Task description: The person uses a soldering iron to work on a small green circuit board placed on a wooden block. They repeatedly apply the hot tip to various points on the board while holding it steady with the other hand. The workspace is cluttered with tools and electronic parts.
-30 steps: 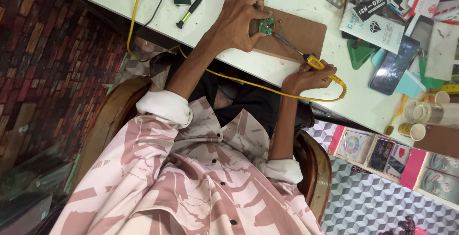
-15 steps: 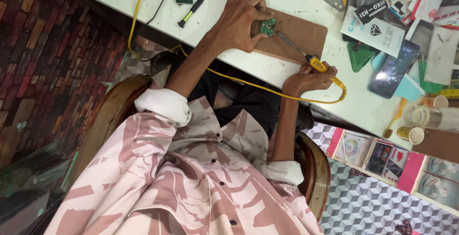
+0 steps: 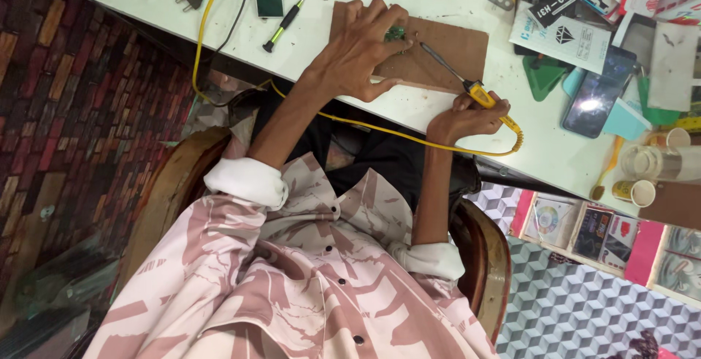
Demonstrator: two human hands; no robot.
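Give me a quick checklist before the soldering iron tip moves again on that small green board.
1. Left hand pinning the small green board: ok.
2. Board lies on the brown mat: ok.
3. Right hand grips the soldering iron by its yellow handle: ok.
4. Tip clear of left fingers: cannot tell, very close.
5. Yellow cord free of snags: not ok, it trails under the left forearm.
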